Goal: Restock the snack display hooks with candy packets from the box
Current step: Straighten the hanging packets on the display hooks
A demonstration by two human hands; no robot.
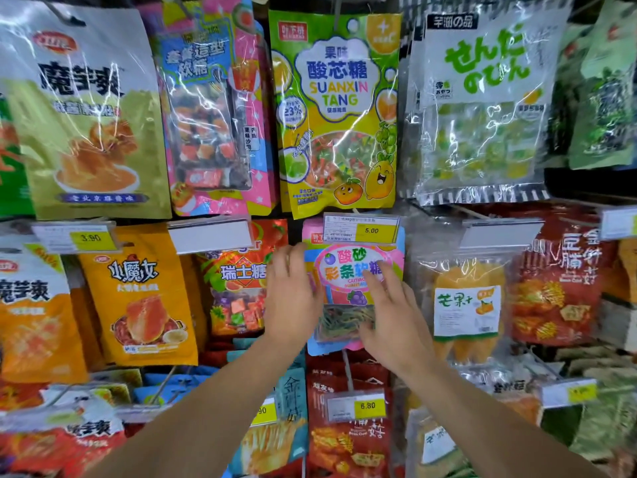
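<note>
Two bare hands met on one pink candy packet hanging in the middle row of a crowded snack display. Left hand lay along the packet's left edge, fingers straight and close together; right hand pressed flat on its front, fingers spread. One yellow price tag reading 5.00 overlapped the packet's top. One green-and-yellow Suanxin Tang bag hung directly above, one clear mango packet just to the right and one orange fruit-candy bag to the left, partly hidden by the left hand.
</note>
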